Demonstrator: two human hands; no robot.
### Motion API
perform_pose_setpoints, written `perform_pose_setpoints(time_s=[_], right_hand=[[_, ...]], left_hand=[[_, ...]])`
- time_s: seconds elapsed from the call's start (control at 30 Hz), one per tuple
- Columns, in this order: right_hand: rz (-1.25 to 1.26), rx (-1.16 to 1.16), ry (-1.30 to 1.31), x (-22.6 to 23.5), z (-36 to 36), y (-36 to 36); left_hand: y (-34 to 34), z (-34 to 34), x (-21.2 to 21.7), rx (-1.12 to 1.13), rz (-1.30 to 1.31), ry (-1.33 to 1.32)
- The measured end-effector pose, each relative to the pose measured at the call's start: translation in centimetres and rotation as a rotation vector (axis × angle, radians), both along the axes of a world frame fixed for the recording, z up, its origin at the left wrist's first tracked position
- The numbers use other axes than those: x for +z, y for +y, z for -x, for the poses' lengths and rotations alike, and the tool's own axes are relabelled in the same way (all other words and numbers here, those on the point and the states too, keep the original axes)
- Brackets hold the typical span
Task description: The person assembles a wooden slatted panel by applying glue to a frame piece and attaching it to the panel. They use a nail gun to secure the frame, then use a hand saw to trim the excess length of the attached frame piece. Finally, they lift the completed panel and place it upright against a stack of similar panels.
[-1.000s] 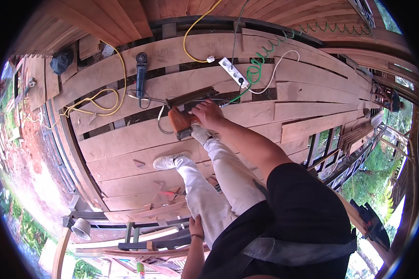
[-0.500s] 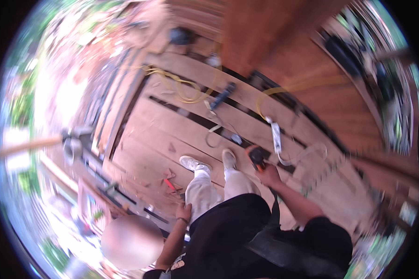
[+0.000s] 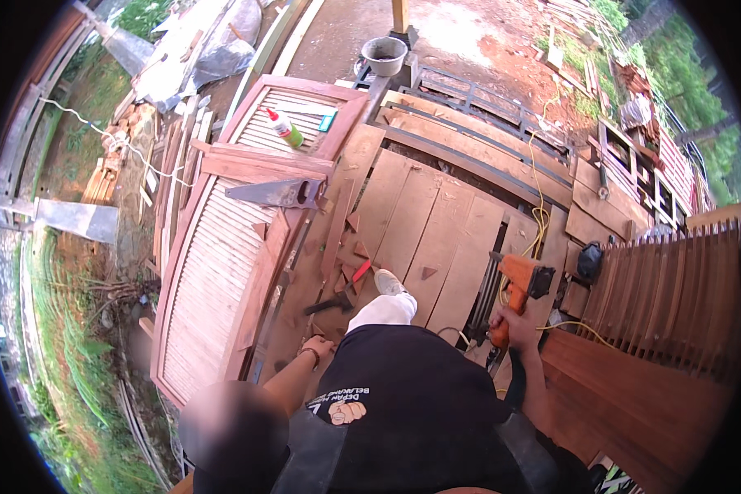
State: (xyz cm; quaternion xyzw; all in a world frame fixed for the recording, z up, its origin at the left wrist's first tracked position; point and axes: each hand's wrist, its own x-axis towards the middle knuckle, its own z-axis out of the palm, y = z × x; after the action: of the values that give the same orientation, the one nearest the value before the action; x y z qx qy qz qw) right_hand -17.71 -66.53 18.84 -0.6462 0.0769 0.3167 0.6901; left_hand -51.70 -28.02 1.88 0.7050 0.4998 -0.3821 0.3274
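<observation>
In my right hand (image 3: 514,328) is an orange-and-black pistol-grip power tool (image 3: 516,276), held up over the plank floor at my right side. My fingers wrap round its grip. My left hand (image 3: 317,347), with a dark band at the wrist, hangs low beside my left thigh and holds nothing that I can see. Just beyond it a black-handled hammer (image 3: 329,305) lies among small wood offcuts, near a red strip (image 3: 361,270). A handsaw (image 3: 272,193) rests on a reddish louvred wooden panel (image 3: 222,272) to the left.
A glue bottle (image 3: 284,128) and a small teal item (image 3: 327,122) lie on the panel's far part. A bucket (image 3: 384,56) stands beyond. On the right are a slatted wooden panel (image 3: 667,296), brown boards (image 3: 626,395) and a yellow cable (image 3: 539,189). Gaps run between the floor planks (image 3: 436,239).
The view has swung to the left, bringing the louvred panel, handsaw and glue bottle into sight. The power tool stays in my right hand. My left hand remains low by my thigh.
</observation>
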Motion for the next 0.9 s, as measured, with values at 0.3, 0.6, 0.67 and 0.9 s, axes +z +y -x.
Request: perform_pose_setpoints(time_s=[0.3, 0.6, 0.67, 0.9], right_hand=[[0.224, 0.288, -0.148, 5.2, -18.1, 22.5], [0.387, 0.528, -0.278, -2.2, -31.7, 45.9], [0.454, 0.618, -0.332, -3.7, -34.5, 51.4], [0.7, 0.849, -0.359, -13.0, -41.1, 59.7]], left_hand=[[10.3, -13.8, 3.3, 0.259, -0.141, -0.285], [26.2, -42.0, 6.6, -0.091, -0.304, -0.65], [30.7, -48.0, 4.4, -0.145, -0.429, -0.714], [42.6, -62.7, 0.7, -0.433, -0.398, -0.414]])
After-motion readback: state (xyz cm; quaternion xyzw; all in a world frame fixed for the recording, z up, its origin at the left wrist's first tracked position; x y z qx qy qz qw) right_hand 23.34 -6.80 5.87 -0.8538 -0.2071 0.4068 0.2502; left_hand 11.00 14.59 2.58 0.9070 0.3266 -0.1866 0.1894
